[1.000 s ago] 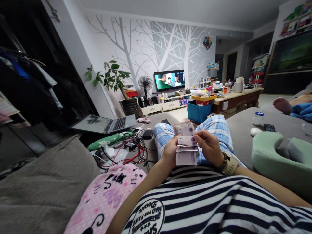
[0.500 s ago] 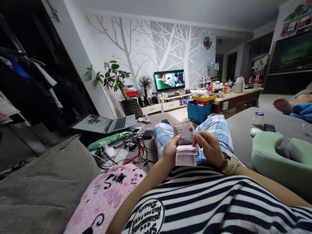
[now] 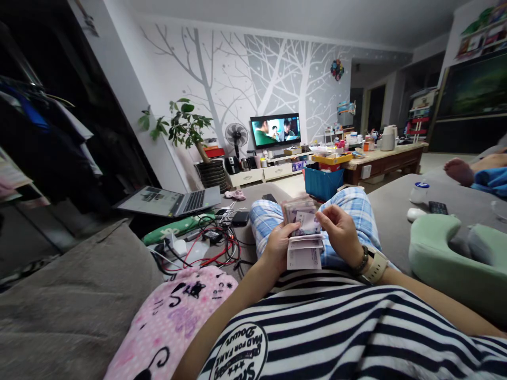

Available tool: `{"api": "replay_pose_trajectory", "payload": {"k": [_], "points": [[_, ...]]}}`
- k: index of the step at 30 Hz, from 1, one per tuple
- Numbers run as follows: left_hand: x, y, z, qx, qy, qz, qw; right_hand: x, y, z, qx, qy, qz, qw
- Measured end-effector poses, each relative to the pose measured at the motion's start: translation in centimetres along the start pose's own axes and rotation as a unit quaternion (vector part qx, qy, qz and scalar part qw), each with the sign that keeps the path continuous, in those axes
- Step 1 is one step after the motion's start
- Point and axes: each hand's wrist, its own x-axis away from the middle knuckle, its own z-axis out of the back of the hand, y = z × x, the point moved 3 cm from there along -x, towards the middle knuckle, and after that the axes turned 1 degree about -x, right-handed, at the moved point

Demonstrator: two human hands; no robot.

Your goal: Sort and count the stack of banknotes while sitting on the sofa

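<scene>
My left hand (image 3: 276, 246) is closed around a stack of purplish banknotes (image 3: 292, 207), its thumb lying across the front. Several banknotes (image 3: 304, 258) hang folded down toward my striped shirt, below that thumb. My right hand (image 3: 341, 231), with a beaded bracelet and a pale watch at the wrist, pinches the right edge of one banknote (image 3: 307, 220). That note is lifted and slightly bent in front of the stack. Both hands are above my lap in blue-and-white checked trousers (image 3: 358, 203). The fingers behind the stack are hidden.
On my left lie tangled cables (image 3: 225, 245), an open laptop (image 3: 170, 203) and a pink cat-print cloth (image 3: 174, 322). A green neck pillow (image 3: 435, 248), white mouse (image 3: 415, 214) and remote (image 3: 438, 207) are on the right. A person's foot (image 3: 458, 171) rests beyond.
My right thumb and fingers now pinch a note at the stack's right side and have bent it forward. My left hand keeps its hold and shifts only slightly.
</scene>
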Motion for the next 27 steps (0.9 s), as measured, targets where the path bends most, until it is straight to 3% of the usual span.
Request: {"api": "replay_pose_trajectory", "payload": {"k": [13, 17, 23, 27], "points": [[0.6, 0.6, -1.3, 0.017, 0.013, 0.035, 0.999, 0.2, -0.2, -0.2, 0.018, -0.016, 0.005, 1.000], [0.5, 0.7, -1.5, 0.020, 0.012, 0.038, 0.999, 0.4, -0.6, -0.2, 0.006, -0.015, 0.029, 0.999], [1.0, 1.0, -1.2, -0.028, 0.024, -0.017, 0.999, 0.9, -1.5, -0.1, 0.014, -0.023, 0.073, 0.997], [1.0, 0.8, -1.2, -0.039, 0.005, 0.004, 0.999, 1.1, -2.0, -0.2, 0.020, -0.034, 0.092, 0.995]]}}
